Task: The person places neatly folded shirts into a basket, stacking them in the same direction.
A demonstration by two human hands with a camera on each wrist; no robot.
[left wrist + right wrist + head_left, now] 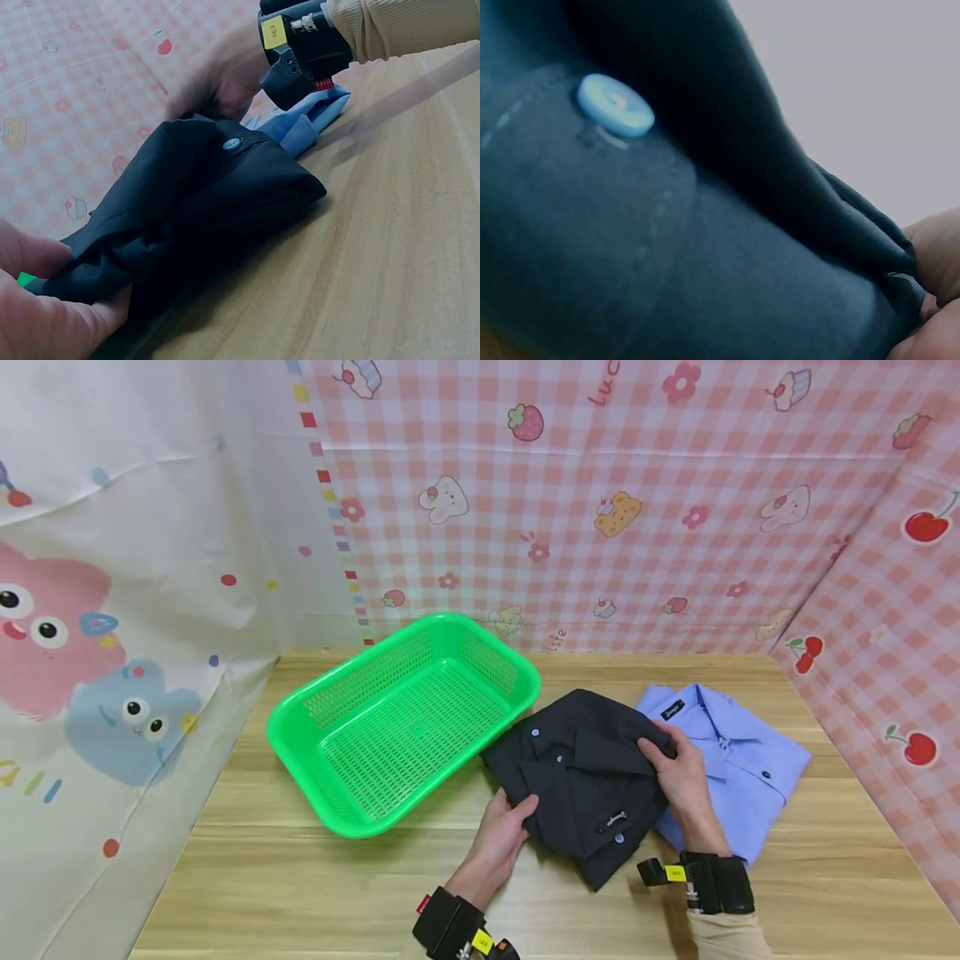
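Observation:
A folded black shirt [592, 777] with light blue buttons is held between both hands, just right of the green basket. My left hand [501, 835] pinches its lower left edge, thumb on top and fingers beneath; the left wrist view shows the cloth [202, 202] bunched in that grip. On the opposite side my right hand [682, 768] grips the shirt's right edge, thumb over the fabric. A blue button [616, 106] fills part of the right wrist view. A folded light blue shirt [757, 777] lies on the table, partly covered by the black one and the right hand.
An upright green plastic basket [375, 818] with perforated walls stands left of the black shirt, whose left corner overlaps its rim in the head view. The wooden table [247, 877] ends at a pink checked curtain [570, 577] behind and a white printed curtain [180, 527] at left.

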